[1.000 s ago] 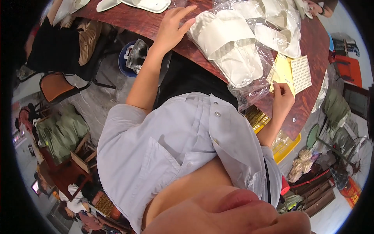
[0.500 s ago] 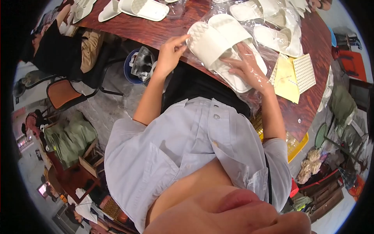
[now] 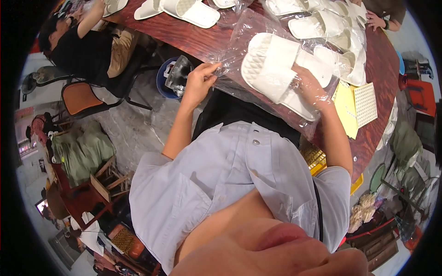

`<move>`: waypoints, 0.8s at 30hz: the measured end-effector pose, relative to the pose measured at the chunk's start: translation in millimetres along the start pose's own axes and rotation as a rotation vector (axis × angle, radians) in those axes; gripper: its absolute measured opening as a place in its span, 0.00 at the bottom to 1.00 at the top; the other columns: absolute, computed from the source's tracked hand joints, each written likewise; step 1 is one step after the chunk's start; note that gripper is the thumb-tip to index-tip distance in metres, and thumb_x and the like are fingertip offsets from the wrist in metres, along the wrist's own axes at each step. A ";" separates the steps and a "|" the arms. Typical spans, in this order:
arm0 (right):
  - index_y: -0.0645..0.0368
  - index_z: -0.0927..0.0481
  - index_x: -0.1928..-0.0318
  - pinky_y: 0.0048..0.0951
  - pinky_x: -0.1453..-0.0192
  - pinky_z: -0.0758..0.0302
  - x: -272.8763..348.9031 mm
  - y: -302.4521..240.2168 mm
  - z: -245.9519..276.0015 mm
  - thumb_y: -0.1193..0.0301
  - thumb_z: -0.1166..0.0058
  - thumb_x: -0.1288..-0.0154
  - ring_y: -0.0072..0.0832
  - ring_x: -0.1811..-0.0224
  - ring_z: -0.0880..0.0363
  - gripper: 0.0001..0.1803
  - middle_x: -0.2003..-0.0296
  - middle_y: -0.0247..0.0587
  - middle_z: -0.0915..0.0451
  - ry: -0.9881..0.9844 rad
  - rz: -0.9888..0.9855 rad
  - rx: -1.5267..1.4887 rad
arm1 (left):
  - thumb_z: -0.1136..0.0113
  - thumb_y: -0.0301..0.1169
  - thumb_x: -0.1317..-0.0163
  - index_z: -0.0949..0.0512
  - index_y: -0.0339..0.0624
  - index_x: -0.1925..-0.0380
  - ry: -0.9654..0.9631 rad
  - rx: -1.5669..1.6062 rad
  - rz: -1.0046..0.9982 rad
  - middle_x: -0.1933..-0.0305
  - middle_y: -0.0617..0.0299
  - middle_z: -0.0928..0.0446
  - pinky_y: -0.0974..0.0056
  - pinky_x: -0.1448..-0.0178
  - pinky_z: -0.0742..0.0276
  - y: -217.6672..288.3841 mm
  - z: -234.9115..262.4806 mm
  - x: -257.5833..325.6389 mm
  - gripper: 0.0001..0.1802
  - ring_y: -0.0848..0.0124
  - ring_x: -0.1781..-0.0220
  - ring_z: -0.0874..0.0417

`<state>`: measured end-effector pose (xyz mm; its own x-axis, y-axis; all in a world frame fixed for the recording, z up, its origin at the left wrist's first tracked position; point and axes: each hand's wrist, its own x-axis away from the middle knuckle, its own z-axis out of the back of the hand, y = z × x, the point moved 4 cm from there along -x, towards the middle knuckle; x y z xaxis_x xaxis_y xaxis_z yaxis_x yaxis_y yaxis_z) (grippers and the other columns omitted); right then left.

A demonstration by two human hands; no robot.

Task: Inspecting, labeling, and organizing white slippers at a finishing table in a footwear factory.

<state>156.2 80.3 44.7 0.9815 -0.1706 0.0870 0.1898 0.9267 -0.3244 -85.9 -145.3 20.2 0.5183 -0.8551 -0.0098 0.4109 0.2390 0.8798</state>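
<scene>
A pair of white slippers point(image 3: 282, 69) with wide straps and a quilted footbed lies inside a clear plastic bag point(image 3: 234, 42) at the near edge of the table. My right hand point(image 3: 313, 90) is inside the bag as well, film over its wrist, gripping the slippers by the straps; its fingertips are hidden under them. At the bag's left edge, my left hand point(image 3: 200, 85) is closed, thumb and finger pinching the film.
More white slippers point(image 3: 307, 27) lie along the wood-patterned table point(image 3: 152, 28), some bagged. Yellow paper point(image 3: 344, 110) and a sticker sheet point(image 3: 366, 105) lie right of my hand. A blue bucket point(image 3: 162, 85) stands on the floor. Another person's hand point(image 3: 375, 20) rests at the far right.
The slippers have shifted right and turned a little. My left hand has let go of the slipper's toe and now holds the bag's edge, stretched out to the left.
</scene>
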 end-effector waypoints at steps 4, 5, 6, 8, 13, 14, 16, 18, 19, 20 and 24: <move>0.59 0.28 0.35 0.40 0.28 0.35 48.1 9.5 11.2 0.74 0.45 0.40 0.50 0.32 0.33 0.30 0.31 0.54 0.34 0.162 -0.069 -0.360 | 0.39 0.16 0.42 0.20 0.44 0.44 -0.001 -0.097 -0.043 0.45 0.54 0.22 0.69 0.59 0.20 5.8 3.6 -1.5 0.25 0.72 0.60 0.18; 0.60 0.28 0.35 0.41 0.27 0.37 60.1 12.0 5.8 0.76 0.46 0.40 0.51 0.30 0.35 0.30 0.30 0.52 0.36 0.147 -0.111 -0.390 | 0.39 0.17 0.43 0.20 0.44 0.44 -0.014 -0.135 -0.044 0.46 0.53 0.22 0.68 0.58 0.20 11.7 4.2 -1.9 0.25 0.70 0.60 0.18; 0.60 0.29 0.35 0.42 0.26 0.39 69.1 13.0 1.9 0.77 0.46 0.40 0.51 0.28 0.38 0.30 0.28 0.50 0.39 0.137 -0.161 -0.417 | 0.39 0.17 0.43 0.19 0.44 0.44 -0.034 -0.170 -0.053 0.47 0.52 0.22 0.66 0.58 0.20 17.7 4.5 -4.3 0.24 0.67 0.60 0.17; 0.60 0.28 0.35 0.43 0.24 0.40 72.3 11.0 -8.8 0.80 0.48 0.39 0.51 0.26 0.41 0.29 0.27 0.45 0.40 0.083 -0.191 -0.587 | 0.36 0.19 0.44 0.21 0.46 0.42 -0.125 -0.240 -0.067 0.48 0.49 0.23 0.60 0.51 0.21 29.7 5.6 -10.0 0.27 0.59 0.53 0.18; 0.58 0.21 0.44 0.46 0.27 0.38 71.4 -9.8 -5.7 0.79 0.45 0.42 0.47 0.25 0.45 0.23 0.27 0.43 0.40 0.154 -0.184 -0.159 | 0.35 0.28 0.43 0.24 0.50 0.40 0.025 -0.738 -0.405 0.47 0.52 0.24 0.52 0.41 0.27 113.3 4.6 -32.8 0.28 0.52 0.43 0.26; 0.57 0.19 0.47 0.47 0.28 0.38 70.7 -10.9 -2.1 0.78 0.44 0.42 0.48 0.26 0.44 0.20 0.28 0.44 0.39 0.224 -0.225 -0.160 | 0.36 0.28 0.42 0.24 0.50 0.41 0.079 -0.679 -0.603 0.48 0.53 0.24 0.52 0.42 0.27 126.1 -2.3 -40.1 0.26 0.52 0.43 0.25; 0.57 0.17 0.51 0.47 0.29 0.38 66.6 -13.1 2.8 0.77 0.42 0.43 0.49 0.27 0.42 0.17 0.29 0.46 0.38 0.250 -0.171 -0.076 | 0.37 0.29 0.40 0.24 0.50 0.41 0.003 -0.576 -0.639 0.49 0.53 0.24 0.52 0.42 0.27 135.2 -29.5 -62.9 0.25 0.52 0.44 0.26; 0.56 0.15 0.55 0.48 0.30 0.37 59.8 -19.7 9.1 0.76 0.40 0.44 0.51 0.29 0.41 0.14 0.31 0.47 0.36 0.274 -0.104 0.012 | 0.38 0.30 0.38 0.24 0.49 0.41 -0.061 -0.476 -0.669 0.50 0.53 0.24 0.51 0.43 0.27 135.6 -52.8 -90.0 0.23 0.52 0.45 0.26; 0.55 0.14 0.58 0.47 0.30 0.37 54.4 -23.3 12.1 0.74 0.38 0.45 0.51 0.30 0.40 0.12 0.32 0.48 0.35 0.305 -0.124 0.001 | 0.40 0.32 0.36 0.24 0.49 0.40 -0.043 -0.482 -0.734 0.51 0.52 0.24 0.52 0.43 0.27 125.6 -67.2 -104.4 0.23 0.52 0.47 0.25; 0.55 0.13 0.61 0.47 0.30 0.37 51.0 -23.7 14.6 0.73 0.36 0.46 0.52 0.31 0.39 0.10 0.33 0.49 0.35 0.335 -0.144 -0.009 | 0.41 0.34 0.34 0.24 0.49 0.39 -0.025 -0.488 -0.800 0.52 0.52 0.24 0.52 0.44 0.27 113.0 -77.5 -113.5 0.22 0.53 0.49 0.24; 0.51 0.14 0.55 0.47 0.29 0.38 33.9 -6.7 -4.9 0.69 0.35 0.47 0.52 0.29 0.42 0.16 0.32 0.52 0.37 0.251 0.067 0.043 | 0.45 0.38 0.31 0.25 0.50 0.37 -0.037 -0.431 -0.750 0.53 0.51 0.24 0.55 0.45 0.27 58.5 -111.0 -126.8 0.22 0.53 0.50 0.24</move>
<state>188.4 66.8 45.2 0.9684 -0.1810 -0.1717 0.1280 0.9512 -0.2807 -44.4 28.2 20.2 -0.0252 -0.8692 -0.4939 0.8871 -0.2472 0.3897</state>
